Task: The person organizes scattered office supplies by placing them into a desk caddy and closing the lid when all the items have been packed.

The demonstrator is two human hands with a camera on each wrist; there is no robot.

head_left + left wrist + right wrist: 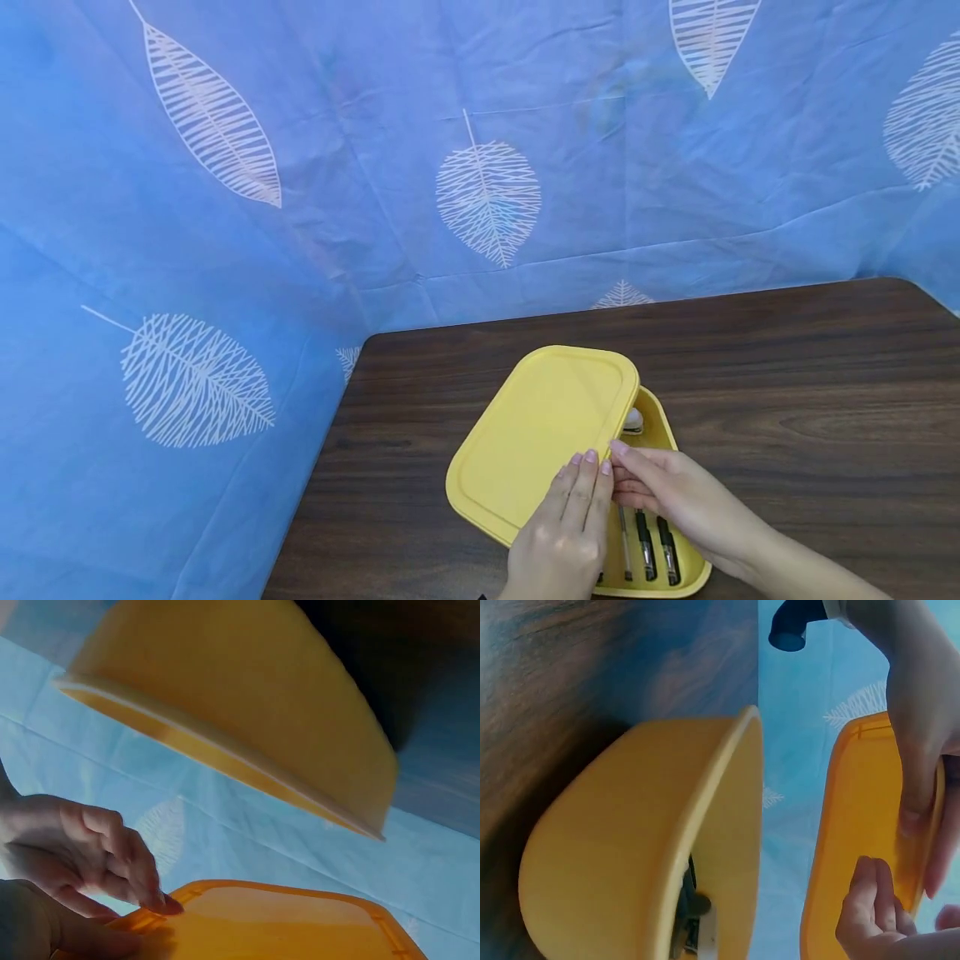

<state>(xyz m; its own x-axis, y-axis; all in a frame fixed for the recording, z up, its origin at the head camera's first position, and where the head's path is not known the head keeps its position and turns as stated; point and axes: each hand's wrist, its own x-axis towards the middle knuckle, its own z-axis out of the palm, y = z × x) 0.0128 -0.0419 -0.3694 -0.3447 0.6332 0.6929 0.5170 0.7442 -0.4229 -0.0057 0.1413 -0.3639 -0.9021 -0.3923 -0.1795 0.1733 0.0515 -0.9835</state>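
Note:
A yellow lid (pixel 547 425) is held tilted above a yellow plastic box (pixel 660 417), covering its left part in the head view. My left hand (pixel 562 533) grips the lid's near right edge, fingers flat on top; the right wrist view shows its thumb under the lid (pixel 862 795). My right hand (pixel 675 492) pinches the same edge, thumb above and fingers curled below, beside the left fingertips. Inside the box lie black-capped pens (pixel 645 546), a thin clear pen (pixel 626 546) and a small white object (pixel 633 421), partly hidden by the lid.
The box stands on a dark wood-grain table (pixel 810 400). A blue cloth with white leaf patterns (pixel 360 167) hangs behind and to the left of the table.

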